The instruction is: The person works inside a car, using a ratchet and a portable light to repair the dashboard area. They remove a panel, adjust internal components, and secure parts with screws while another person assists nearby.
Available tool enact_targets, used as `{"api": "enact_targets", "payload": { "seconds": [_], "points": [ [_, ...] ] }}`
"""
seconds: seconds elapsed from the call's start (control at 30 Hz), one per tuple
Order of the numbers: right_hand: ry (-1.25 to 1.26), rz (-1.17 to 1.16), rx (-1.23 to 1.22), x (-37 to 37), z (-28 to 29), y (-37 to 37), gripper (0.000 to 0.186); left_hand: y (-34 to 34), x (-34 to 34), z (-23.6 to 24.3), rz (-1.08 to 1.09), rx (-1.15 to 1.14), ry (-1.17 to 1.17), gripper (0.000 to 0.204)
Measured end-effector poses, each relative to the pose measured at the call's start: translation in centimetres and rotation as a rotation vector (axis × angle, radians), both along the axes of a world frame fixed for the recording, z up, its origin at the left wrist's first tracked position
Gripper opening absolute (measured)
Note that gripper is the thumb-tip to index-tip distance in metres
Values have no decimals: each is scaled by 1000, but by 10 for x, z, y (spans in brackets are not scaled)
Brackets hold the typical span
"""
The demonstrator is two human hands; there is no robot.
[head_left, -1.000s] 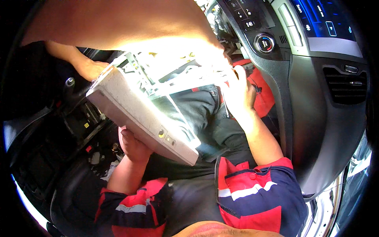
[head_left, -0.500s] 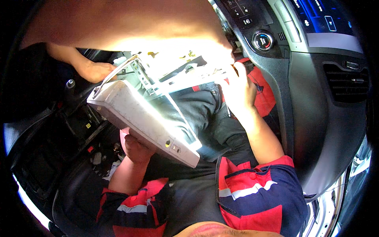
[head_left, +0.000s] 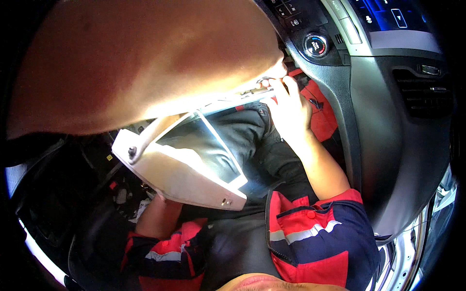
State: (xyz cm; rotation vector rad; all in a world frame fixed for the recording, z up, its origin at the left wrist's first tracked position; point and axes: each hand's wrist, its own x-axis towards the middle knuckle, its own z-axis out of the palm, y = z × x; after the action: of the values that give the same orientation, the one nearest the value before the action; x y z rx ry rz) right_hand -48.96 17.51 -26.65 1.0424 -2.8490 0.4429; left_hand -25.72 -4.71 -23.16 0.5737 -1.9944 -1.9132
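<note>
Around you is a cramped car cabin, with bright glare over the middle of your work. The pale panel (head_left: 189, 182) sits low and left of centre, in front of your body, with its long axis slanting from upper left down to lower right. It has a dark round fitting (head_left: 132, 151) at the upper end and small openings near the lower one. A thin pale strut (head_left: 221, 143) runs from the panel's lower-right end up to a metal rail (head_left: 228, 102), which slopes gently upward to the right.

Your left hand (head_left: 166, 205) is the nearer one to the panel: it comes from below and meets the underside, but the panel hides most of it, so you cannot tell how its fingers are set. Your right hand (head_left: 292, 106) is up and to the right, well apart from the panel, and appears to pinch the far end of the rail between thumb and bent fingers. From that hand, the panel lies down and to the left.

Beneath the strut are dark trousers (head_left: 233, 133); just beyond your right wrist is red fabric (head_left: 321, 119). Farther right stands the dashboard (head_left: 378, 155), with a round knob (head_left: 315, 45), an air vent (head_left: 422, 94) and a lit screen (head_left: 393, 17). A large blurred shape (head_left: 145, 63) close to the lens fills the upper left, hiding whatever lies behind it.
</note>
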Motion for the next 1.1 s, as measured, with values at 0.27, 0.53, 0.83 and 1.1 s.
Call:
{"api": "enact_targets", "payload": {
  "seconds": [0.27, 0.53, 0.83, 1.1],
  "points": [
    [54, -11, 42, 1, -5, 0, 48, -21, -54, 27, 8, 345, 199, 66],
    [50, -8, 66, 0, -7, 1, 42, -44, -118, 42, -12, 424, 296, 65],
    [-27, -35, 72, 1, 1, -2, 44, -48, -127, 47, -22, 427, 313, 65],
    [-10, -55, 76, 4, -2, 2, 42, -44, -115, 42, -38, 445, 312, 65]
  ]
}}
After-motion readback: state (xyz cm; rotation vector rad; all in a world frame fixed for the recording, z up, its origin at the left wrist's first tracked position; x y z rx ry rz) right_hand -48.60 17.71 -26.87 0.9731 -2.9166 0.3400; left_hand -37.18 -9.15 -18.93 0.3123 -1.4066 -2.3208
